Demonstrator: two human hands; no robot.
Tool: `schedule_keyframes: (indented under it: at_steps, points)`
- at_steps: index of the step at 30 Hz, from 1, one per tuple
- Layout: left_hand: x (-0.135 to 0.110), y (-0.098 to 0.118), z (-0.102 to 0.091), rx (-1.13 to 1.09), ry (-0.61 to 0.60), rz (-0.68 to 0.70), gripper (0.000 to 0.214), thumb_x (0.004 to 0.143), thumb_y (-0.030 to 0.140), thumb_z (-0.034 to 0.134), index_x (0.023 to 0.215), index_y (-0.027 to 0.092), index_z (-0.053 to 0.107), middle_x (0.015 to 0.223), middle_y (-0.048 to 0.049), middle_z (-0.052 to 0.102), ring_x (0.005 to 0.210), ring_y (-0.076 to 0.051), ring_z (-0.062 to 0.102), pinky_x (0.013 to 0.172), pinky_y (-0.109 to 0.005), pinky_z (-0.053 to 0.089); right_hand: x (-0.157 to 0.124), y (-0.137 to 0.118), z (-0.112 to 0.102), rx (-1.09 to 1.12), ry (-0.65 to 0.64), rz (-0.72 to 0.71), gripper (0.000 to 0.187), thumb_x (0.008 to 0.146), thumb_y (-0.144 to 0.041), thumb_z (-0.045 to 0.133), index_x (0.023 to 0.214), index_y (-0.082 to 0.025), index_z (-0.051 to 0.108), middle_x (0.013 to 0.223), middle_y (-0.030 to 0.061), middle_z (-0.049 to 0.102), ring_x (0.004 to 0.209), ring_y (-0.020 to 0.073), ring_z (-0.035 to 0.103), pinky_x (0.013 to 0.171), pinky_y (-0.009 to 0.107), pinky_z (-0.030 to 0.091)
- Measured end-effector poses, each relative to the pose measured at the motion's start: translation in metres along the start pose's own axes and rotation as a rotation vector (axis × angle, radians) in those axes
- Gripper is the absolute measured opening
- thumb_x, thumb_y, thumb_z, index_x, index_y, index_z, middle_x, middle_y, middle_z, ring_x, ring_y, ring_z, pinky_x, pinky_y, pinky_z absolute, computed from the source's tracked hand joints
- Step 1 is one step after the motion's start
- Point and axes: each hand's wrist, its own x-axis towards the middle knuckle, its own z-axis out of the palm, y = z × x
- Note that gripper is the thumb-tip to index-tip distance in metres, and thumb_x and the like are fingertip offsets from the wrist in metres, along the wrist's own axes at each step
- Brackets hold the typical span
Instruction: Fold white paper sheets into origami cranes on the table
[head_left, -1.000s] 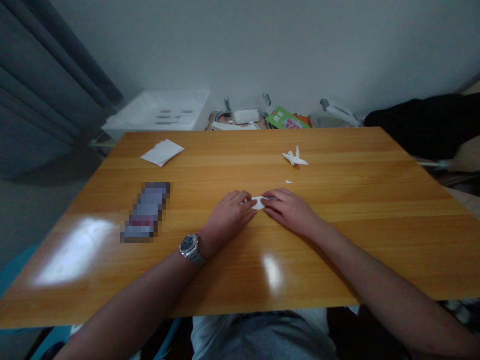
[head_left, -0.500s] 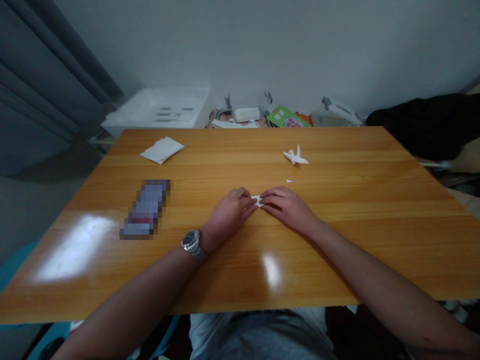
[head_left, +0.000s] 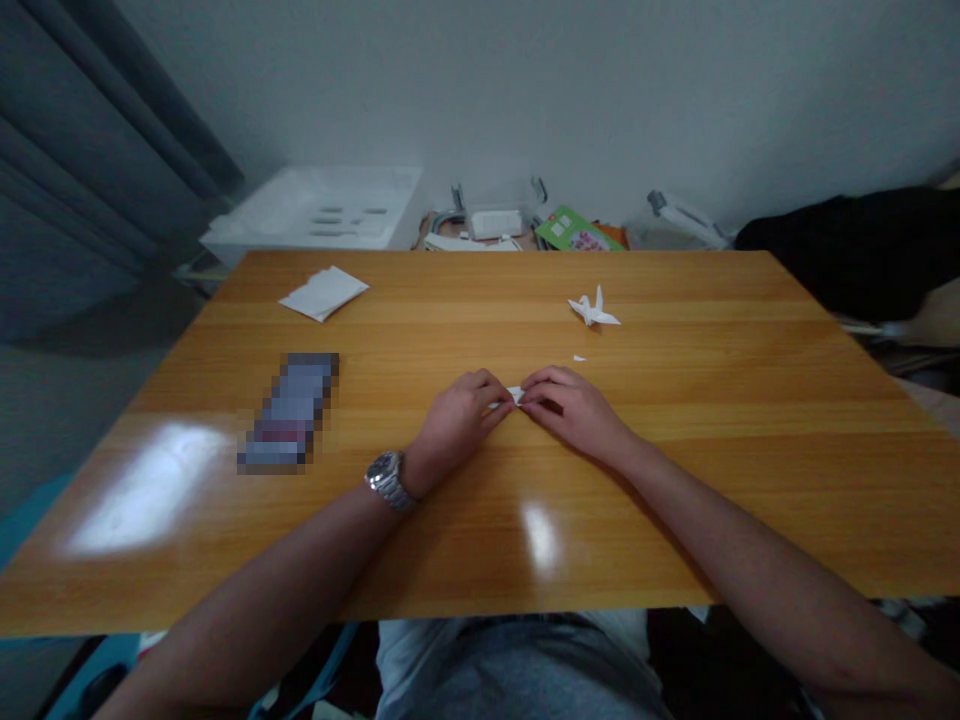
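Observation:
My left hand [head_left: 459,417], with a metal watch on the wrist, and my right hand [head_left: 574,408] meet at the middle of the wooden table [head_left: 720,420]. Both pinch a small folded piece of white paper [head_left: 514,394] between their fingertips, pressed low on the tabletop. Most of the paper is hidden by the fingers. A finished white paper crane [head_left: 593,309] stands farther back, right of centre. A tiny white scrap [head_left: 578,358] lies between the crane and my right hand.
A small stack of white paper sheets [head_left: 323,293] lies at the far left of the table. A blurred-out rectangular object [head_left: 289,411] rests left of my hands. Behind the table are a white tray [head_left: 322,205], a green packet [head_left: 574,232] and dark cloth [head_left: 862,245].
Both hands have closed in over the paper, so less of it shows than a second ago. The view has shifted slightly; nothing else on the table moved.

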Motion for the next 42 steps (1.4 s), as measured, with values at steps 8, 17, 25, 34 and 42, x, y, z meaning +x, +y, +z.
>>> schedule_keyframes:
  at_steps: [8,17,25,34,42]
  points:
    - [0.004,0.003,0.000,-0.044,0.017,-0.082,0.014,0.100,0.026,0.061,0.095,0.018,0.072,0.100,-0.0048,0.068,0.092,-0.019,0.064,0.084,-0.031,0.053,0.002,-0.002,0.001,0.021,0.014,0.035,0.010,0.098,-0.021,0.061,0.098,-0.021,0.071,0.101,0.0082,0.070,0.097,0.0230,0.065,0.088,0.038,0.052]
    - [0.005,0.002,0.003,-0.074,0.049,-0.097,0.012,0.099,0.026,0.061,0.097,0.019,0.070,0.100,-0.0046,0.067,0.092,-0.018,0.065,0.084,-0.031,0.053,0.004,0.000,0.002,-0.065,0.012,0.002,0.013,0.101,-0.023,0.058,0.101,-0.021,0.071,0.102,0.0086,0.070,0.097,0.0237,0.064,0.086,0.038,0.052]
    - [0.006,0.002,0.004,-0.100,0.065,-0.105,0.010,0.099,0.025,0.062,0.105,0.019,0.067,0.102,-0.0043,0.063,0.088,-0.017,0.064,0.081,-0.030,0.054,-0.001,-0.003,-0.005,-0.249,-0.094,-0.127,0.023,0.103,-0.025,0.053,0.108,-0.020,0.075,0.116,0.0136,0.069,0.106,0.0265,0.064,0.092,0.044,0.055]
    - [0.004,0.004,-0.004,0.158,-0.024,0.100,0.023,0.104,0.029,0.053,0.106,0.018,0.073,0.112,-0.0094,0.063,0.097,-0.020,0.062,0.088,-0.035,0.054,-0.009,-0.003,-0.015,-0.284,-0.148,-0.108,0.028,0.102,-0.025,0.056,0.123,-0.023,0.074,0.128,0.0131,0.070,0.116,0.0283,0.067,0.100,0.049,0.057]
    - [-0.006,0.007,-0.011,0.297,-0.131,0.217,0.032,0.106,0.029,0.046,0.126,0.012,0.063,0.124,-0.0143,0.067,0.111,-0.025,0.064,0.099,-0.040,0.053,-0.014,0.001,-0.017,-0.323,-0.191,-0.126,0.034,0.103,-0.029,0.054,0.132,-0.019,0.069,0.137,0.0135,0.067,0.126,0.0283,0.064,0.108,0.048,0.054]
